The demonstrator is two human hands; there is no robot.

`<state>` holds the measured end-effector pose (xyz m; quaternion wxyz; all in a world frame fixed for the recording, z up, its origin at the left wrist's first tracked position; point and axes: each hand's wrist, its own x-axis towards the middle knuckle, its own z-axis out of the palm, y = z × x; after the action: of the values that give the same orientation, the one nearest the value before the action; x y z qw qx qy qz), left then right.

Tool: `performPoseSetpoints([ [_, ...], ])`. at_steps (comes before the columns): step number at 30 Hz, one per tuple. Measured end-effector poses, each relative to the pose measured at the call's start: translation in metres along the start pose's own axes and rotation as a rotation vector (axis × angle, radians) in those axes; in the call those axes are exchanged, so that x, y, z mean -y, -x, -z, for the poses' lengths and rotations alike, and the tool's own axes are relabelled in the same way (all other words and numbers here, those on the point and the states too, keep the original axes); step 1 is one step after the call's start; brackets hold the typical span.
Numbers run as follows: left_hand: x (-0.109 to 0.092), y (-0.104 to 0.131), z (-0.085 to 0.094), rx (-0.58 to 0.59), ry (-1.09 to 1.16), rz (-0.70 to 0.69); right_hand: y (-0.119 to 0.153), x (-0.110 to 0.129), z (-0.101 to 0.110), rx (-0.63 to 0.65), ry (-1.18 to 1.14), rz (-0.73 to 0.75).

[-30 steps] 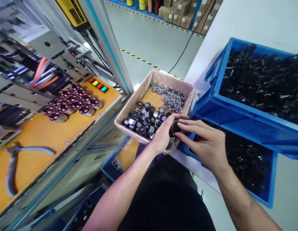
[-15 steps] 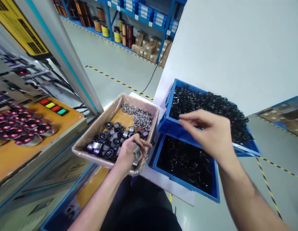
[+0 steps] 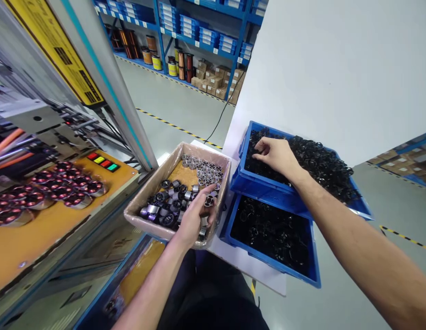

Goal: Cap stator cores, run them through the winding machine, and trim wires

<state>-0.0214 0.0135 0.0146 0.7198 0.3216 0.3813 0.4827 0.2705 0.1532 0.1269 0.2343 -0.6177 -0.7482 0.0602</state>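
My left hand (image 3: 195, 215) is over the lined box (image 3: 140, 219), its fingers curled around a small metal stator core (image 3: 209, 200) whose slotted end faces up. Below it in the box lie many loose cores with black plastic end pieces (image 3: 168, 206), and bare silver cores (image 3: 208, 172) stand in rows at the far side. My right hand (image 3: 276, 156) reaches into the upper blue bin (image 3: 268, 183), thumb and fingers apart, fingertips at the heap of black plastic pieces (image 3: 316, 160). Nothing shows between those fingers.
A lower blue bin (image 3: 285, 270) with more black parts sits nearer me. At left, copper-wound stators (image 3: 75, 192) stand on an orange machine top (image 3: 113, 188) with coloured buttons (image 3: 102, 162), beside a metal post (image 3: 123, 105). A white table (image 3: 323, 82) extends behind the bins.
My right hand has moved from above the upper bin's near edge, where its fingertips were pinched, further into the bin, fingers now apart. My left hand has turned the core's slotted end upward. The view has shifted.
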Motion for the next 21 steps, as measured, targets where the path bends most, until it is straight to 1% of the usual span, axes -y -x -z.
performPoseSetpoints([
  [3, 0.001, -0.001, 0.001, 0.086, -0.071, 0.022, 0.006, -0.008, 0.005, -0.079, -0.017, 0.001],
  [6, 0.003, -0.001, 0.002, 0.087, -0.033, 0.025, 0.011, -0.009, 0.012, -0.185, -0.023, -0.003],
  [8, 0.004, -0.001, 0.001, 0.076, 0.03, 0.028, 0.021, 0.001, 0.016, -0.288, -0.035, 0.026],
  [10, 0.003, 0.0, 0.0, 0.09, 0.083, 0.035, 0.042, 0.023, 0.016, -0.348, -0.082, 0.083],
  [12, 0.004, 0.0, 0.0, 0.117, 0.124, 0.041, 0.07, 0.052, 0.009, -0.304, -0.171, 0.144],
  [14, 0.006, -0.001, 0.0, 0.148, 0.146, 0.046, 0.099, 0.083, -0.007, -0.179, -0.296, 0.18],
  [16, 0.009, -0.001, 0.001, 0.153, 0.144, 0.043, 0.122, 0.106, -0.03, -0.048, -0.456, 0.145],
  [18, 0.014, -0.002, 0.002, 0.136, 0.131, 0.037, 0.136, 0.119, -0.055, 0.049, -0.614, 0.077],
  [19, 0.016, -0.002, 0.002, 0.127, 0.122, 0.033, 0.141, 0.121, -0.066, 0.069, -0.676, 0.046],
  [21, 0.018, -0.001, 0.003, 0.108, 0.105, 0.033, 0.147, 0.12, -0.083, 0.054, -0.757, 0.002],
])
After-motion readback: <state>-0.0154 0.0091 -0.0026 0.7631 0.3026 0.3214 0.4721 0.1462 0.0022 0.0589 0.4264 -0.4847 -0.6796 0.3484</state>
